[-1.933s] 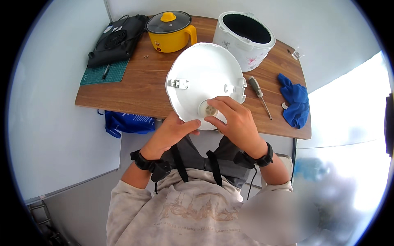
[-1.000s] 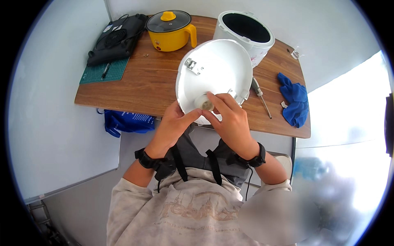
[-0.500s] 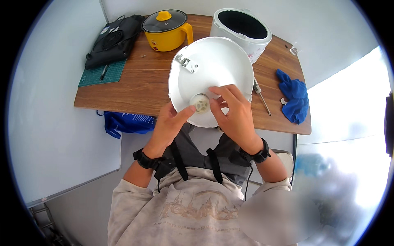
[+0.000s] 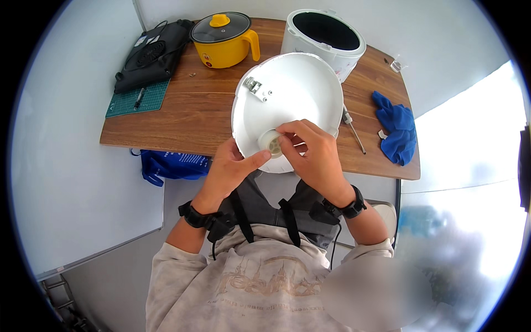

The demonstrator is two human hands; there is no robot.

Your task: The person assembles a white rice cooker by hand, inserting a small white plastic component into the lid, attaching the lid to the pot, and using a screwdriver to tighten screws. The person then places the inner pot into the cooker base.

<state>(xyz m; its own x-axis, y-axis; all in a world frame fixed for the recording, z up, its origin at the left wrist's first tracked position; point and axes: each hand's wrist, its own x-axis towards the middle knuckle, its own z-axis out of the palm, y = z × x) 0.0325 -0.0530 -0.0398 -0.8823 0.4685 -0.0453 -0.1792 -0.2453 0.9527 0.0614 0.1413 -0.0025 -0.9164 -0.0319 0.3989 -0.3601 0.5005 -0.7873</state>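
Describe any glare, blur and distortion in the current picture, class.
Head view: glare washes out the bright panel at right; head view: a smooth blurred patch hides detail at lower right; head view: the table's front edge looks bowed within a black rim, while the white cover's metal bracket stays readable.

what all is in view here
table: 1, brown, centre
lid: 1, white, between the hands
round fitting: 1, cream, inside lid
bracket: 1, silver, inside lid
cooker body: 1, white, behind lid
appliance: 1, black, far left
pot: 1, yellow, right of appliance
mat: 1, green, beside appliance
slim tool: 1, black, on mat
screwdriver: 1, grey, right of lid
cloth: 1, blue, right of screwdriver
bag: 1, blue, below table
wristbands: 2, black, on wrists
left hand: 1, bare, on lid
right hand: 1, bare, on fitting
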